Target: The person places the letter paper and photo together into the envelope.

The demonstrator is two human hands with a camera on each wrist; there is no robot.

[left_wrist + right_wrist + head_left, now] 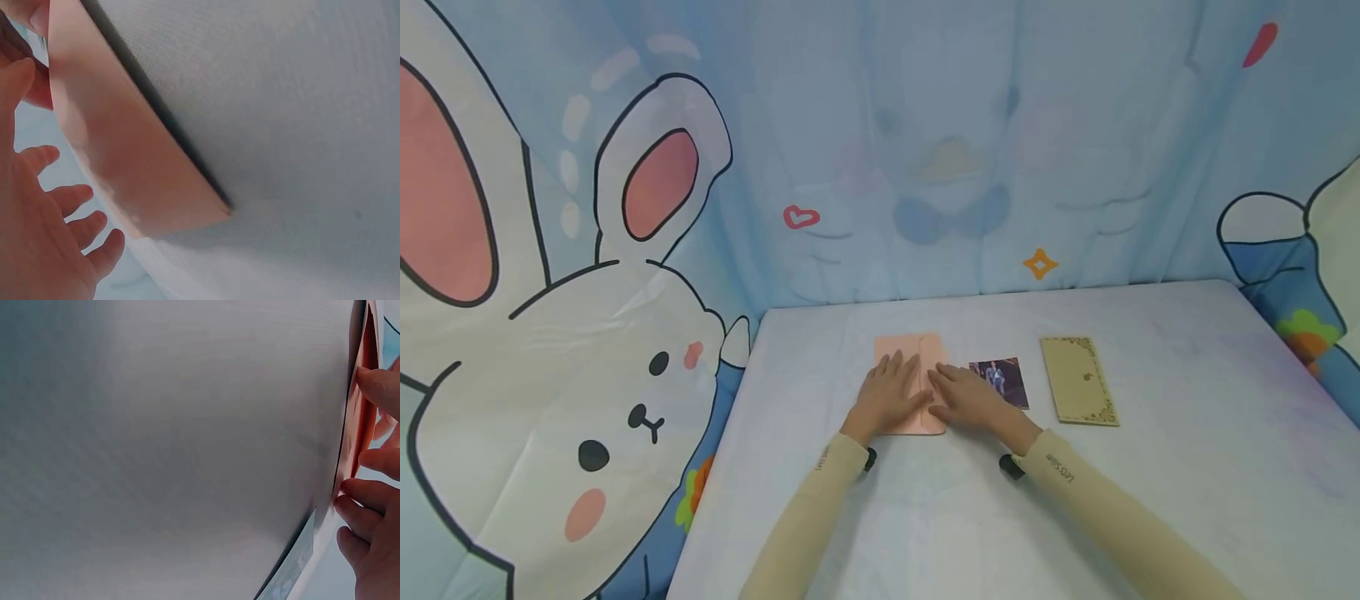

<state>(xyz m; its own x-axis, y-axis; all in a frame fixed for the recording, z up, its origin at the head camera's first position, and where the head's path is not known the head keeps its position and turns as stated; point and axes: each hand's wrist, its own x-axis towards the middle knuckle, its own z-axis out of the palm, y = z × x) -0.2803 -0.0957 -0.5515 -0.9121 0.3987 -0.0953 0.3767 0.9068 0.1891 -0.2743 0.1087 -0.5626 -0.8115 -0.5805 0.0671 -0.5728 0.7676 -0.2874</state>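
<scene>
A pink envelope (891,343) lies on the table, its flap (932,346) along the right side. My left hand (886,396) is spread over the envelope's body, fingers pointing away from me and thumb reaching toward the flap. In the left wrist view, that hand's fingers (75,200) look straight and apart above the paper. From the right, my right hand (973,400) touches the flap with its fingertips, thumb nearer to me. The right wrist view shows a reddish gap under the envelope's edge (359,425), beside the fingers. A photo (1011,383) lies partly hidden behind my right hand.
A gold card (1078,379) with ornate corners lies on the table to the right of the photo. The white tabletop (1180,400) ends at a blue printed curtain (1075,125) behind, with a cartoon rabbit on the left.
</scene>
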